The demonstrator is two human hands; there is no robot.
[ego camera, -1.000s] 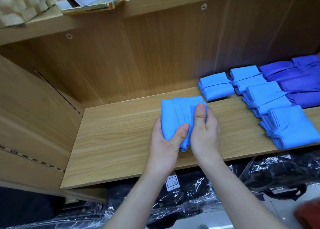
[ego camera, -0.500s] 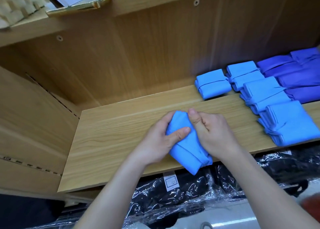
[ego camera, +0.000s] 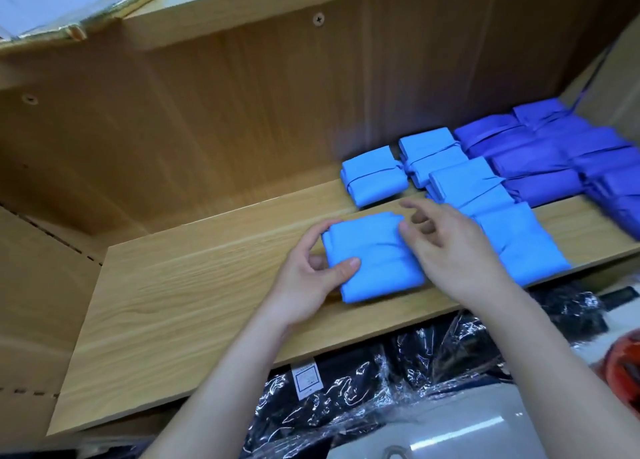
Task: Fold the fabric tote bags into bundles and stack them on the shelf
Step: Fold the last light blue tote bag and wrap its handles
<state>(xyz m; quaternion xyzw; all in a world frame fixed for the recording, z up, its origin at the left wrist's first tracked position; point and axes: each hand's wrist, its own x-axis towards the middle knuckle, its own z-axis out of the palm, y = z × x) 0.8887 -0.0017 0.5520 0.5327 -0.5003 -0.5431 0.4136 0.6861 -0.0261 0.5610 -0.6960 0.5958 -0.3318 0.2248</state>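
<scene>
left grip (ego camera: 311, 275) is pinching the blue bag (ego camera: 374, 261) | right grip (ego camera: 450, 247) is hovering, fingers apart | bag is lying between them on the shelf (ego camera: 173, 302)

Wood-grain back panel (ego camera: 242, 112) w/ 2 screws (ego camera: 319, 19), plastic-wrapped black goods (ego camera: 346, 389) below

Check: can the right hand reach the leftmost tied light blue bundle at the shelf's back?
Probably yes. The right hand is open, just in front of the tied light blue bundle, with only shelf between them; the left hand alone grips the folded bag.
</scene>
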